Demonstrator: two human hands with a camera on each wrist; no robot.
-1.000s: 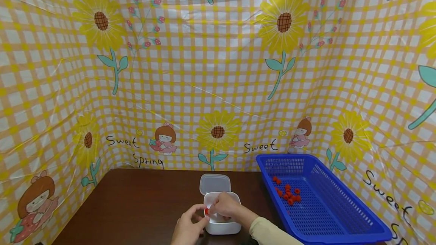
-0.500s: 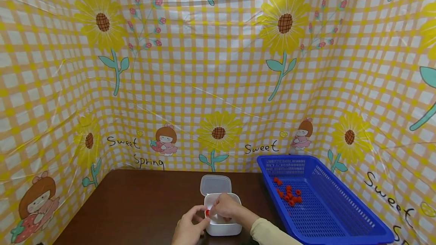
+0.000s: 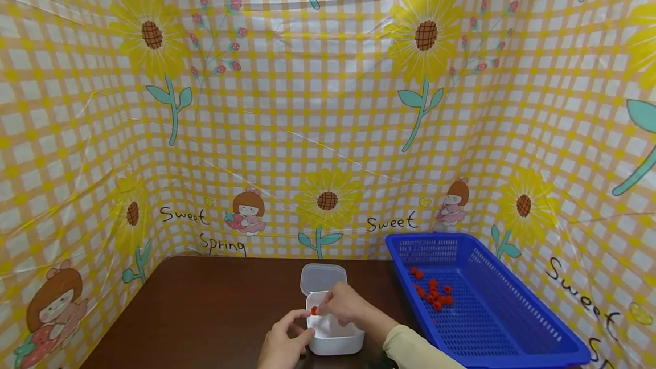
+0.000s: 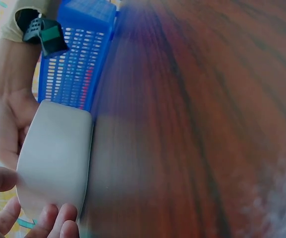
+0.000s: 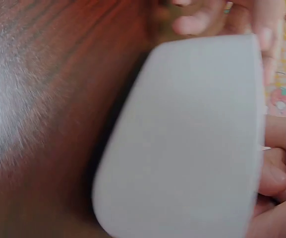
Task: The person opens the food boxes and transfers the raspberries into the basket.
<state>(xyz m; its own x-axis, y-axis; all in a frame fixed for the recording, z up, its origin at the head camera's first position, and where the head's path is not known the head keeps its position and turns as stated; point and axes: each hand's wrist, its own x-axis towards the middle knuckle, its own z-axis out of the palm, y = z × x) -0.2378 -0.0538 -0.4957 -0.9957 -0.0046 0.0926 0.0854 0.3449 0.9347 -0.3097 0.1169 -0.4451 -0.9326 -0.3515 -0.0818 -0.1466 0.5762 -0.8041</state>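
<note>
In the head view a small white plastic box (image 3: pixel 336 345) stands on the dark table, its clear lid (image 3: pixel 324 279) folded back behind it. My left hand (image 3: pixel 283 339) holds the box at its left side, with fingertips on the rim and wall; the left wrist view shows them against the pale outer wall (image 4: pixel 58 153). Over the opening, my right hand (image 3: pixel 344 304) reaches in from the right, fingers curled, and pinches a small red piece (image 3: pixel 314 311) close to the left inner wall. Its exact kind is too small to tell. In the right wrist view the box wall hides the pinch.
A blue perforated basket (image 3: pixel 492 323) stands to the right, with several small red pieces (image 3: pixel 433 292) lying toward its left side. A checked, flower-printed cloth (image 3: pixel 328 130) hangs around the back and sides. The wood-grain table (image 3: pixel 215 312) spreads left of the box.
My right hand has shifted slightly back and up inside the box, and the red piece has moved with it. The left hand and the box stay in place.
</note>
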